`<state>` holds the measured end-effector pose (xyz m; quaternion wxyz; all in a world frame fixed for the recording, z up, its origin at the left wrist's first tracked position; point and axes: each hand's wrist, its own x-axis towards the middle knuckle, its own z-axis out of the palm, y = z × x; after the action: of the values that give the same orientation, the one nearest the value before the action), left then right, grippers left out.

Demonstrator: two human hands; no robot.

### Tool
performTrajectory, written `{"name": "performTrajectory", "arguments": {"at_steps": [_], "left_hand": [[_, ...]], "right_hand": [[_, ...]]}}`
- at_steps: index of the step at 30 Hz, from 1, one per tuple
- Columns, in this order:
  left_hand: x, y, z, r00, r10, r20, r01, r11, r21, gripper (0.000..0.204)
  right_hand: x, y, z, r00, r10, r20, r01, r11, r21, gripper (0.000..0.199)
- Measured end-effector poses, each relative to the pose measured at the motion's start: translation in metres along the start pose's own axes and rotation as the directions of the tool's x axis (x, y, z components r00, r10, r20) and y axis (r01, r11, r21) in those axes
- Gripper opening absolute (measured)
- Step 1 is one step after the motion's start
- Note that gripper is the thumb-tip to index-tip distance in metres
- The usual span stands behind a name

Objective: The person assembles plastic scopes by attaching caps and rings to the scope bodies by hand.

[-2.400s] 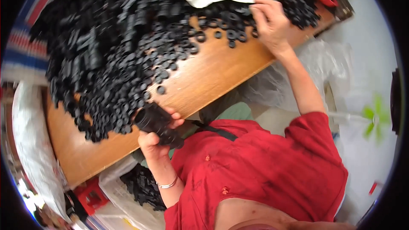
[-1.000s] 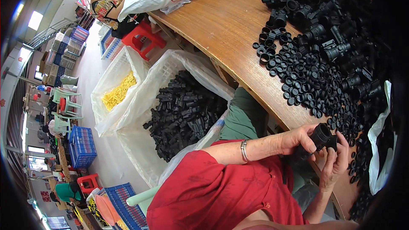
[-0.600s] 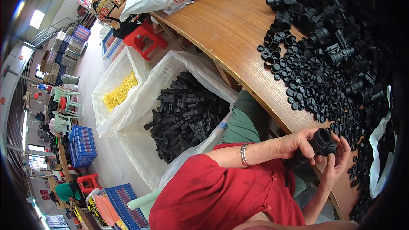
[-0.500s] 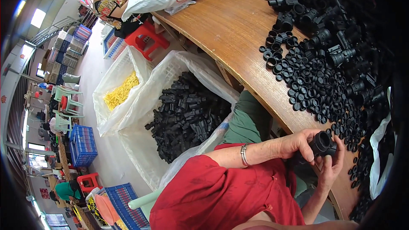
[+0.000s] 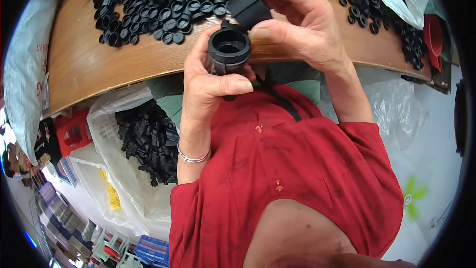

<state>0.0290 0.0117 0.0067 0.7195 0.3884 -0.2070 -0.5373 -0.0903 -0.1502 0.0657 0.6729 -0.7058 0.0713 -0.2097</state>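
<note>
My left hand (image 5: 201, 87), with a metal bracelet at its wrist, is closed around a black plastic scope-like tube (image 5: 229, 49) whose round open end faces up. Beside it, my right hand (image 5: 310, 27) pinches a dark, smooth block-like piece (image 5: 249, 9) between thumb and fingers; its exact kind is unclear. That piece is right by the tube's rim, and I cannot tell whether they touch. Both hands are at the near edge of the wooden table (image 5: 79, 69). Just beyond them lie many small round black caps (image 5: 173, 12) in a loose heap.
Left of my lap, a lined crate holds black scope-like parts (image 5: 148, 139), with yellow pieces (image 5: 111, 191) in another. A white sack (image 5: 29, 69) lies at the table's left end. Red stool (image 5: 73, 131) behind the crates; red container (image 5: 433, 42) at far right.
The view has swung round so the table now lies across the top. My right hand, earlier at the tube with the left, now holds the dark piece up beside the tube's rim.
</note>
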Motion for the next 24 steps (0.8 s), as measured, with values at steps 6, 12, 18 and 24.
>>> {"name": "performTrajectory", "arguments": {"at_steps": [6, 12, 18, 24], "left_hand": [[0.002, 0.006, 0.012, 0.998, -0.048, -0.032, 0.051, 0.993, 0.106, 0.075], [0.007, 0.017, 0.017, 0.996, -0.024, -0.083, 0.055, 0.915, 0.399, 0.067], [0.004, 0.030, 0.027, 0.971, -0.231, -0.066, 0.240, 0.914, 0.326, 0.064], [0.003, 0.024, 0.023, 0.940, -0.335, -0.064, 0.338, 0.888, 0.312, 0.059]], "right_hand": [[-0.011, -0.002, -0.008, 0.996, 0.067, 0.060, -0.074, 0.991, 0.116, 0.056], [-0.015, -0.004, -0.017, 0.974, 0.166, 0.156, -0.184, 0.977, 0.110, 0.054], [-0.022, 0.000, -0.018, 0.977, 0.001, 0.212, -0.024, 0.994, 0.106, 0.056], [-0.021, 0.012, -0.018, 0.966, -0.051, 0.254, 0.133, 0.940, -0.314, 0.053]]}}
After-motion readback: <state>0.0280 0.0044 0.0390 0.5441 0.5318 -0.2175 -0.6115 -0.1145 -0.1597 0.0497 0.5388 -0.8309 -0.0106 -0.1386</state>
